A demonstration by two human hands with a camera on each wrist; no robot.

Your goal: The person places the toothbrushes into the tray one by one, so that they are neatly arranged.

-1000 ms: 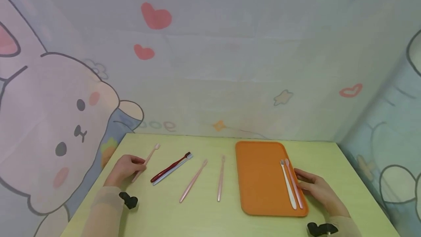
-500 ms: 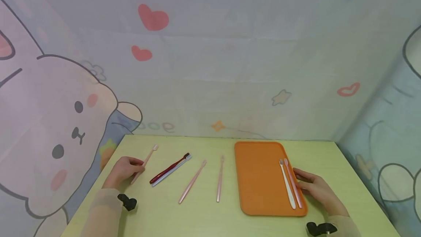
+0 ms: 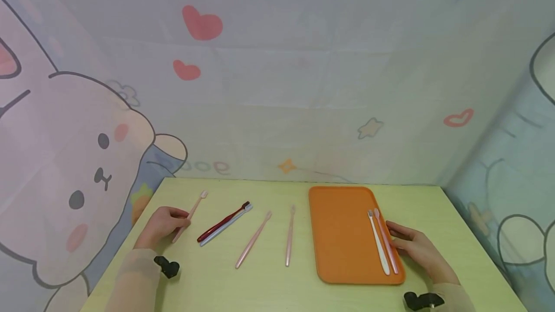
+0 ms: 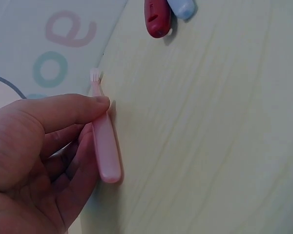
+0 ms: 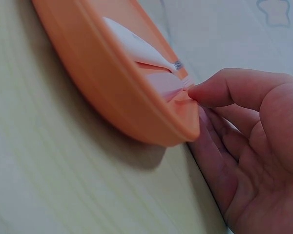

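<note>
My left hand [image 3: 161, 225] pinches a pink toothbrush [image 4: 106, 151] between thumb and fingers at the table's left. Its white bristle head points away, and the handle lies close to the tabletop. On the right, my right hand [image 3: 418, 249] grips the right rim of an orange tray [image 3: 342, 235], thumb over the edge and fingers outside, as the right wrist view shows. Inside the tray, along that rim, lie a white toothbrush [image 3: 379, 247] and a pink toothbrush [image 5: 161, 84] side by side.
Between the hands, a dark red toothbrush [image 3: 221, 223] and a light blue toothbrush [image 3: 227, 226] lie together. Two more pink ones rest nearer the tray: a slanted toothbrush [image 3: 252, 242] and a straighter toothbrush [image 3: 290, 240]. A cartoon-printed backdrop [image 3: 277, 71] stands behind the table [image 3: 277, 288].
The head view has shifted slightly. Both hands keep their holds, and the toothbrushes and tray stay where they were on the table.
</note>
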